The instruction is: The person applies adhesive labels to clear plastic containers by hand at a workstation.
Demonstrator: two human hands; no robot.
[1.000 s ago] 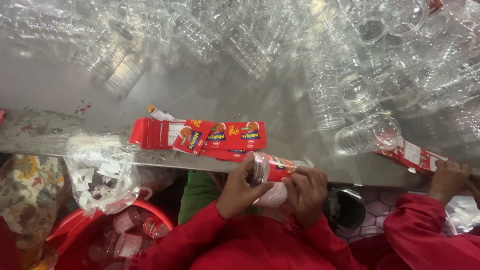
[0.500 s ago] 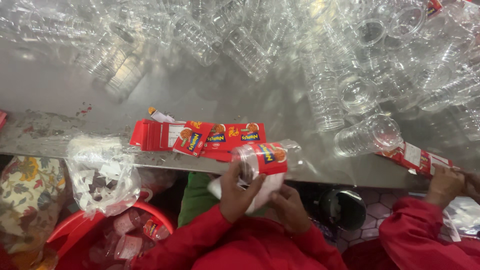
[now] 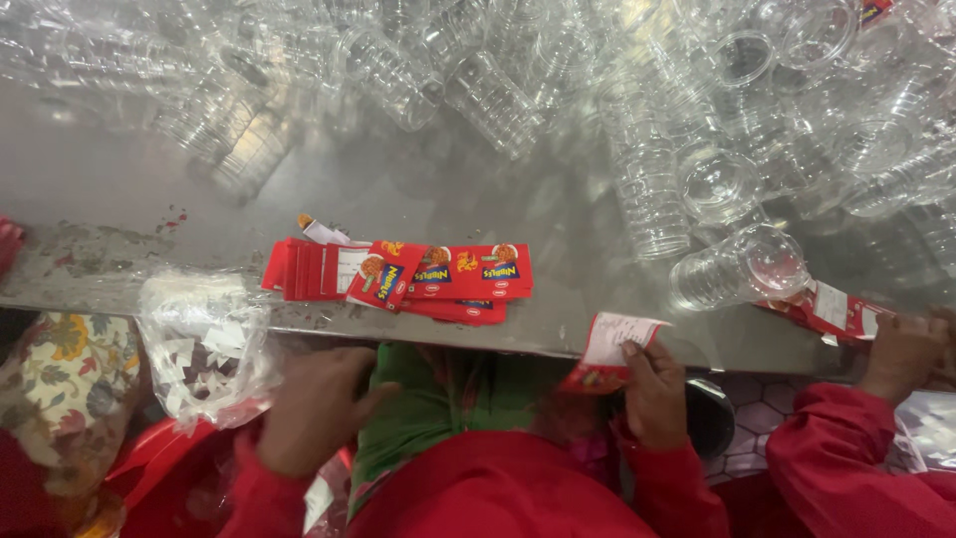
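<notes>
Below the counter [image 3: 597,344] edge, the right hand [image 3: 652,394] pinches a red label [image 3: 607,349], white backing up, ready for use. Its grip is clamped on it; the left hand [image 3: 319,408] hangs loosely open beside a plastic bag [image 3: 204,344].

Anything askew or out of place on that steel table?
The clear plastic jars lie jumbled on their sides, unstacked. The red label stack is fanned out crooked near the table edge. Right hand holds one label.

red label [image 3: 607,354], white back up, at table edge
</notes>
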